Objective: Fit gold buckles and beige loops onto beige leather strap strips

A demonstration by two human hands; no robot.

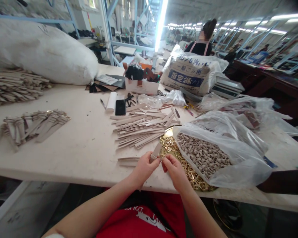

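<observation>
My left hand (pixel 146 168) is closed on a beige strap (pixel 156 150) that sticks up past the fingers. Against it, the fingertips of my right hand (pixel 174 168) pinch a small gold buckle (pixel 161 157) at the strap's end; whether the strap runs through it is too small to tell. Just beyond is a pile of loose beige straps (pixel 139 127), and a few more straps (pixel 127 161) lie left of my left hand. Beside my right hand, a round gold tray (pixel 172 130) holds many gold buckles (pixel 192 177). A clear plastic bag (pixel 228 172) full of small beige loops (pixel 206 155) overlaps it.
Straps with buckles (pixel 37 127) are bundled at the left, before a larger strap stack (pixel 15 86) and a big white sack (pixel 44 53). A phone (pixel 120 107), a white box (pixel 141 86), a printed bag (pixel 188 74) and a scale (pixel 227 87) stand farther back. Another person (pixel 201 48) is beyond.
</observation>
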